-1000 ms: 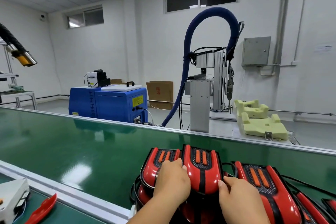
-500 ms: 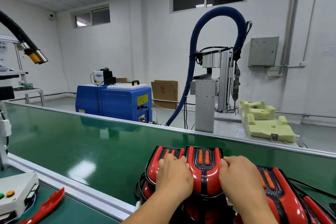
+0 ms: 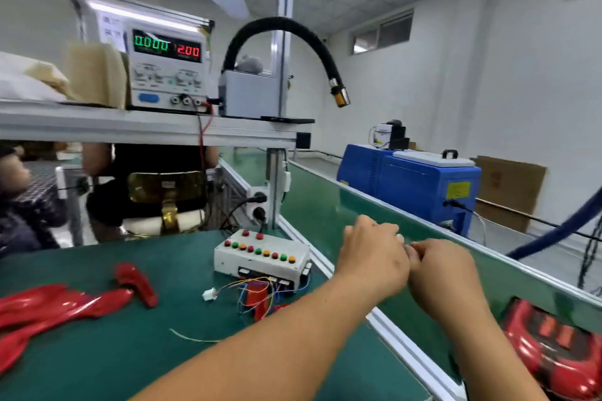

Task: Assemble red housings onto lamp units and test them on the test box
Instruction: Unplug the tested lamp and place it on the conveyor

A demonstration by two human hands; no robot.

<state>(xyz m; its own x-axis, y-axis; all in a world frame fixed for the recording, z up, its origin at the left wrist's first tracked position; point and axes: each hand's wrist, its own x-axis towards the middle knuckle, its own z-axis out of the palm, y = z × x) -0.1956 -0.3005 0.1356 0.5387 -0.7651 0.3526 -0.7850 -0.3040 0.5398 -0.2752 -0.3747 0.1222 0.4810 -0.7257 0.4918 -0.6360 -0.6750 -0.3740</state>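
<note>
Test box (image 3: 260,258) sits just left of my left hand (image 3: 371,259), which meets my right hand (image 3: 443,273) fingertip to fingertip above the belt (image 3: 325,205). Both are curled; whether they pinch anything I cannot tell. Red housings (image 3: 49,304) lie far left, and a lamp unit (image 3: 560,347) sits below my right wrist.

Lower left, red housings (image 3: 49,303) look glossy plastic; the desk (image 3: 97,361) mat is matt green; the belt (image 3: 319,202), centre, shines smooth.
</note>
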